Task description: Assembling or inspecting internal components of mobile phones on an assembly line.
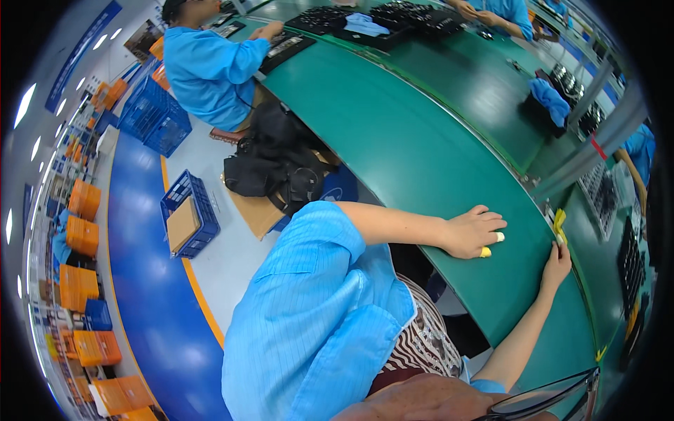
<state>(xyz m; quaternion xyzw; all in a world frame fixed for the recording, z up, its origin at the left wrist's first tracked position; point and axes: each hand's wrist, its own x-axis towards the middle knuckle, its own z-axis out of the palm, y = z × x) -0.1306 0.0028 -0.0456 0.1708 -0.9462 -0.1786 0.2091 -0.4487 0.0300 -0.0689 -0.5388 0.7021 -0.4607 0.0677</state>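
Note:
My left hand [472, 233] lies palm down on the green tabletop [414, 154], its fingers spread and holding nothing. Pale yellow finger covers sit on two of its fingertips. Farther right, at the table's rail, my right hand [557, 265] has its fingertips closed at the lower end of a yellow strip [559, 222]. That strip looks bunched or knotted against the rail; the exact grip is too small to make out.
A co-worker in blue [210, 67] sits at upper left along the table. Black bags [270, 165] and a blue crate [191, 214] holding cardboard are left of me. A metal post [597, 154], black parts [628, 263] and a blue cloth [550, 102] stand beyond the rail.

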